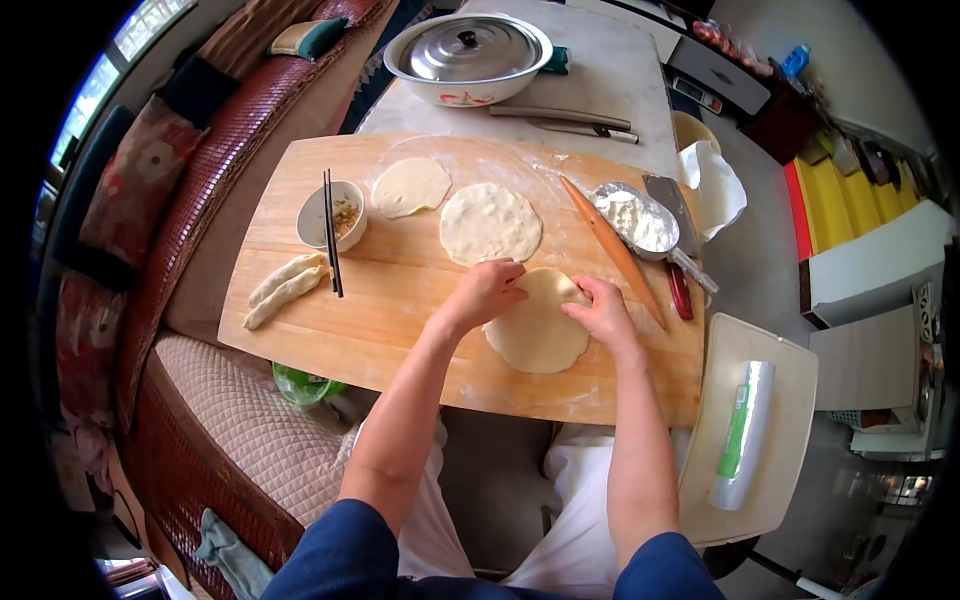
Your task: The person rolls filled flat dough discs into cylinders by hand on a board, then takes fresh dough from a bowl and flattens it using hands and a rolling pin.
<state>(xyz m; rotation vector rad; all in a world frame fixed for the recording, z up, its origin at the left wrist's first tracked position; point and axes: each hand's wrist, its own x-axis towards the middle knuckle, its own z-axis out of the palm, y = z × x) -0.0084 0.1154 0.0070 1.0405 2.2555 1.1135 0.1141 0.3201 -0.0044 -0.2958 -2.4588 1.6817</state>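
Note:
A round sheet of rolled dough point(537, 335) lies near the front of the wooden board point(400, 340). My left hand point(487, 296) pinches its upper left edge, fingers curled. At its upper right edge my right hand point(603, 312) has thumb and fingers closed on the rim. Just behind is a second dough round point(490, 224), flat on the board, with a smaller dough piece point(411, 187) to its left. To the right a tapered rolling pin point(615, 250) lies aslant beside a metal scoop of flour point(637, 220).
Chopsticks point(332, 235) rest across a white bowl point(347, 216) of filling, near two filled dough rolls point(286, 290). A red-handled cleaver point(680, 290) lies by the scoop. Behind stand a lidded basin point(468, 92) and a knife point(590, 130). A plastic wrap roll point(743, 435) is at right.

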